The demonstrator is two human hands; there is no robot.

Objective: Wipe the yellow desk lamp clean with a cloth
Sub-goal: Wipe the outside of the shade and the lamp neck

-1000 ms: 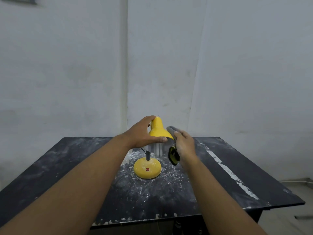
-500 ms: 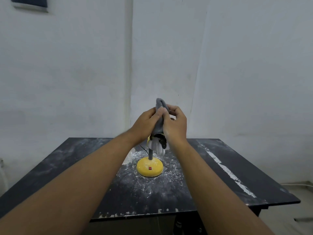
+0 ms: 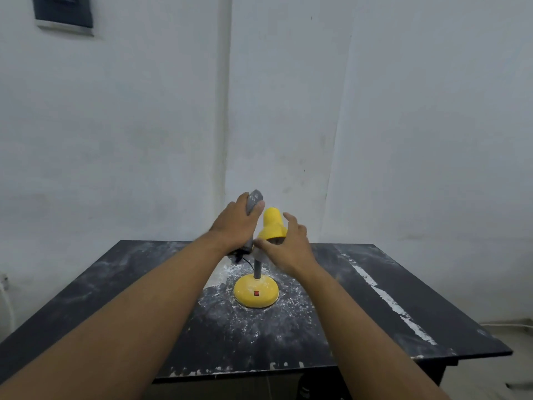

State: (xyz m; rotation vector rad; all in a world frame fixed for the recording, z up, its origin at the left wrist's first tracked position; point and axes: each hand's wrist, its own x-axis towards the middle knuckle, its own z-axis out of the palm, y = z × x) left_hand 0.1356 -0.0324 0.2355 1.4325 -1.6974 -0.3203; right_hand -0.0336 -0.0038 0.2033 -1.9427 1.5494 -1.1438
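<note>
One dusty black table [image 3: 403,272] against bare white walls [image 3: 115,140].

There was 1 yellow desk lamp [image 3: 266,226], with 1 round base [image 3: 256,290] carrying 1 red switch [image 3: 256,293]. 1 grey cloth [image 3: 253,201] showed at 12 o'clock of the left hand [image 3: 235,226]. 2 hands were up, counting the right hand [image 3: 288,246], over 1 black table [image 3: 403,284].

The single head-worn wide-angle camera looks forward and slightly down, from near, across the dusty black rectangular tabletop [image 3: 403,272] toward the white wall [image 3: 403,111].
</note>
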